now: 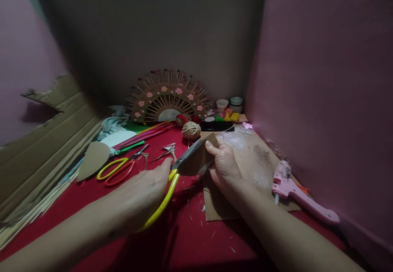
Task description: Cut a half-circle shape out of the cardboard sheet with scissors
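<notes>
In the head view, my left hand (153, 186) is closed round the yellow handles of a large pair of scissors (175, 171). Their blades reach up and right along a small brown piece of cardboard (195, 160). My right hand (225, 163) pinches that cardboard at its right side, thumb on top. I cannot tell whether the blades are closed on it. Below my right hand lies a cardboard sheet (254, 161) with whitish smears. Small offcuts (168, 151) lie beyond my left hand.
Scissors with yellow and red handles (118, 169) and a cardboard cutout (93, 161) lie left. A twine ball (191, 131) sits ahead, before a flowered stick fan (168, 96). At right rests a pink glue gun (303, 198) near the wall; cups (236, 104) stand behind.
</notes>
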`<state>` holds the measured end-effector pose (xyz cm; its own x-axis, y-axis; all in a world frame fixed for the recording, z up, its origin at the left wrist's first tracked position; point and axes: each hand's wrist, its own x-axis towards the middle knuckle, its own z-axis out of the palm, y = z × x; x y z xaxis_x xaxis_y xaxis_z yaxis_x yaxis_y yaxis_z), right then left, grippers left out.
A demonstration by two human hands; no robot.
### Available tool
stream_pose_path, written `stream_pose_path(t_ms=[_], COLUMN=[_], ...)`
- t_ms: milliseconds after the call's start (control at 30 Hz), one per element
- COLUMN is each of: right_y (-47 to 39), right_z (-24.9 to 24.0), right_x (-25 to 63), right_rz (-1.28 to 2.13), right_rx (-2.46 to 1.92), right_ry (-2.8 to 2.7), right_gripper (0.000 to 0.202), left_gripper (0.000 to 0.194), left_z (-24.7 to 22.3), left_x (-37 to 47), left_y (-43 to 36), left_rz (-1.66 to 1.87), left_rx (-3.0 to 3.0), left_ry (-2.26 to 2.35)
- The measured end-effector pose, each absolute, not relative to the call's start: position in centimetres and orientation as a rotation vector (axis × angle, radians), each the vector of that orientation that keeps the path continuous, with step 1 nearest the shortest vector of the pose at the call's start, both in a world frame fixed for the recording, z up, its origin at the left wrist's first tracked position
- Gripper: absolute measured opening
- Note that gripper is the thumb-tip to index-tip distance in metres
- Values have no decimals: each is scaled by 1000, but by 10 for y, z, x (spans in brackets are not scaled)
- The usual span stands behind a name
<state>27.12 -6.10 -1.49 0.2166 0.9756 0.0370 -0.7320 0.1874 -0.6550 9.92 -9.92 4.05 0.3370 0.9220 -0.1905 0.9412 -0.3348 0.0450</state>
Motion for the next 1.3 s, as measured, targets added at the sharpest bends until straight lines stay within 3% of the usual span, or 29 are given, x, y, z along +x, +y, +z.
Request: stream_pose_path(t_ms=[167,400,667,1300], right_y=[-64,-67,-68,-56], right_z=[-13,-13,-13,-23], right_x=[271,270,269,275], right_rz=[1342,1362,1355,1261], right_rx=[-574,-565,-592,-716], right_ry=[-464,-430,-415,-522], right_gripper=[20,23,22,20], left_gripper=[76,69,41,28], left_z=[48,46,43,50], left_x=[107,106,106,95], left_y=[-96,-95,-91,-94], left_rz=[-363,-555,-523,-483], left_rx=[2416,2579,2706,2590], left_ry=[1599,1650,1596,1559])
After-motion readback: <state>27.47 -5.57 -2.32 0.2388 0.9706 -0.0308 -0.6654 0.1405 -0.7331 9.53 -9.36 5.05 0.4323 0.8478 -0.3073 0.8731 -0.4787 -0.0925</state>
